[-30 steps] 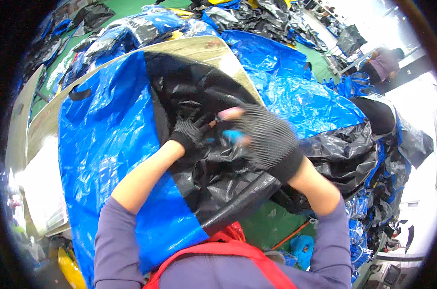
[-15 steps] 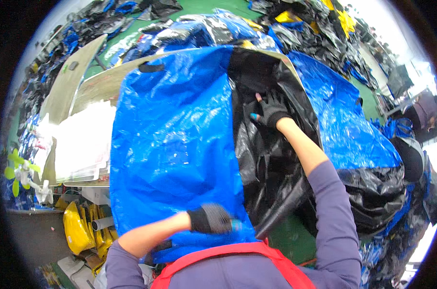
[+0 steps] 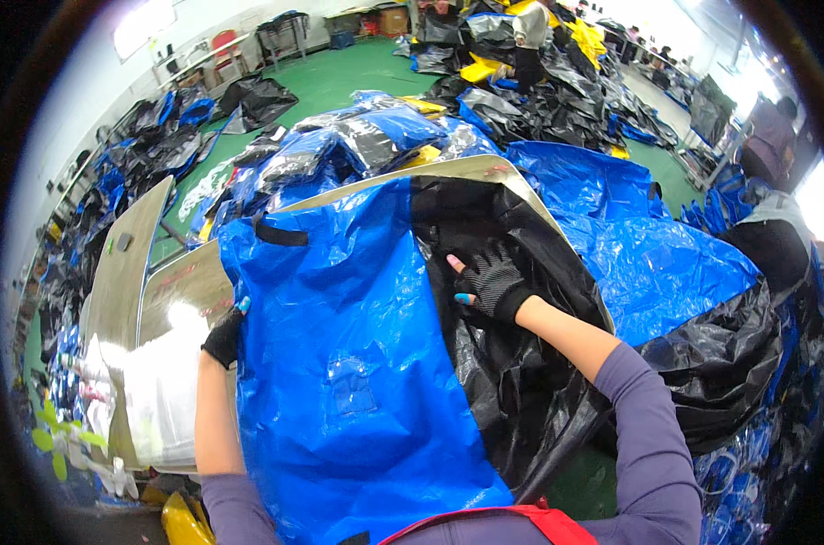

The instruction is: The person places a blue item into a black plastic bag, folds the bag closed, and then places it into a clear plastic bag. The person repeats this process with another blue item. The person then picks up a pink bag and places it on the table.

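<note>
A large blue-and-black plastic bag (image 3: 339, 318) lies over the table, its blue part to the left and its black part to the right. My right hand (image 3: 495, 283), in a dark fingertip-less glove, rests flat on the black part with its fingers spread. At the left edge of the blue part, my left hand (image 3: 223, 337), gloved alike, pinches the edge; the thumb tip shows and the other fingers are mostly hidden. A short black strap (image 3: 281, 234) sits at the bag's upper left corner.
Another blue-and-black bag (image 3: 648, 263) lies to the right. Beyond the table is a heap of wrapped blue bags (image 3: 366, 141), with more black and yellow sheets (image 3: 557, 82) farther back. White sheets (image 3: 162, 409) lie on the table (image 3: 189, 283) at left, near a green-bladed fan (image 3: 59, 440).
My left hand has moved from the near part of the bag up to its left edge. My right hand stays spread on the black part. The view has tilted up, showing more floor.
</note>
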Demonstrator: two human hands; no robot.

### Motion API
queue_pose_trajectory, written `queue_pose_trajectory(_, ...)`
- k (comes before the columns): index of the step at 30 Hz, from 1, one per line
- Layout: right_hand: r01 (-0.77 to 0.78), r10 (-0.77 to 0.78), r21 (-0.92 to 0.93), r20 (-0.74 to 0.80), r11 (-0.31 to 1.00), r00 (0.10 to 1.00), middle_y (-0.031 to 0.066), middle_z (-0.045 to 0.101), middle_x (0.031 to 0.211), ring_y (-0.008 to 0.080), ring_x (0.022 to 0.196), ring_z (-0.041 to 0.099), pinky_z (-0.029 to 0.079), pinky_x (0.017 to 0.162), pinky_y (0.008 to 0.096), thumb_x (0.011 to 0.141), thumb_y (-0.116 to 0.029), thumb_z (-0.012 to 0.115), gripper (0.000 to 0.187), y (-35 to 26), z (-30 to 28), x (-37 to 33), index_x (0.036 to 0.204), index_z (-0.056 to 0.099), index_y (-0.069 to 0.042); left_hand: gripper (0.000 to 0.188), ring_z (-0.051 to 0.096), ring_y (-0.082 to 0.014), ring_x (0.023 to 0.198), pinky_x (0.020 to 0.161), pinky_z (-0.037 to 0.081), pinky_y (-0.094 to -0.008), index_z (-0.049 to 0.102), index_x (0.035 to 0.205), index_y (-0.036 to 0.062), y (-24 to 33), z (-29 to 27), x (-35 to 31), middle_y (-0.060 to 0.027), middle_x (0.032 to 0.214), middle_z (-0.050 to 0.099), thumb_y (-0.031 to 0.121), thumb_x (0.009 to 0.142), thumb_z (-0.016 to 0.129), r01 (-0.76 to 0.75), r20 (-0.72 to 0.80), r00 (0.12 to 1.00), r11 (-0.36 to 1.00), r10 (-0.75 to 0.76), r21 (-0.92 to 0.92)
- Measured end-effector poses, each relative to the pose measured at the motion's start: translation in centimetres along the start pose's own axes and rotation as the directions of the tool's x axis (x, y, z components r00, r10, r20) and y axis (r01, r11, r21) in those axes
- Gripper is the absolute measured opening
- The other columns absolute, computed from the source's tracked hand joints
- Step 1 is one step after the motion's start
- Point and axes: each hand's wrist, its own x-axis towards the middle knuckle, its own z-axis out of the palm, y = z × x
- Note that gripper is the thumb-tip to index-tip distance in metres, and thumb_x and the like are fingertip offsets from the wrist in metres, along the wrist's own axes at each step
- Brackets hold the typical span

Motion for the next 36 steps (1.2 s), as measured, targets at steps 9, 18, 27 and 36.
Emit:
queue_pose_trajectory(9, 0.121, -0.127, -0.039, -0.273, 0.992, 0.954, 0.0213, 0.049, 0.129, 0.0392, 0.121, 0.044, 0.035, 0.103, 0.0446, 0.077, -0.020, 0.061, 0.056, 7.4, -1.7, -1.6, 0.130, 0.049, -0.008, 0.064, 0.060, -0.0380, 0.103, 0.089, 0.044, -0.0445, 0.055, 0.117, -0.0027, 3.2, -2.5, -5.5, -0.0251, 0.109, 0.062, 0.053, 0.086, 0.057, 0.140, -0.518, 0.360, 0.504, 0.776, 0.852)
queue_pose_trajectory(18, -0.015, -0.057, -0.130, -0.533, 0.991, 0.844, 0.0178, 0.065, 0.095, 0.0334, 0.090, 0.062, 0.047, 0.082, 0.0487, 0.083, -0.032, 0.058, 0.037, 1.0, -12.5, 7.2, 0.115, 0.062, -0.013, 0.074, 0.023, -0.0417, 0.137, 0.110, 0.011, -0.0612, 0.040, 0.141, 0.0218, -5.6, 26.4, 0.4, -0.0192, 0.147, 0.032, 0.056, 0.079, 0.060, -0.561, 0.592, 0.642, -0.227, 0.487, 0.796)
queue_pose_trajectory(27, 0.256, -0.342, 0.470, 0.104, 0.844, 0.934, 0.0147, 0.059, 0.122, 0.0330, 0.107, 0.059, 0.049, 0.090, 0.0407, 0.095, -0.034, 0.048, 0.032, -1.9, -6.3, -5.2, 0.123, 0.059, -0.022, 0.050, 0.039, -0.0360, 0.127, 0.107, 0.024, -0.0525, 0.055, 0.126, 0.0157, -7.9, 19.2, 6.4, -0.0174, 0.134, 0.048, 0.046, 0.086, 0.052, -0.568, 0.533, 0.810, 0.101, 0.245, 0.816)
queue_pose_trajectory(36, 0.504, -0.506, 0.056, 0.165, 0.862, 0.847, 0.0098, 0.061, 0.081, 0.0284, 0.073, 0.064, 0.051, 0.058, 0.0404, 0.089, -0.018, 0.048, 0.046, -1.1, -2.3, -6.7, 0.130, 0.049, -0.041, 0.036, 0.058, -0.0313, 0.107, 0.098, 0.041, -0.0375, 0.059, 0.118, 0.0064, 8.9, 4.3, -8.3, -0.0168, 0.118, 0.061, 0.018, 0.084, 0.053, -0.308, 0.031, 0.421, 0.110, 0.907, 0.945)
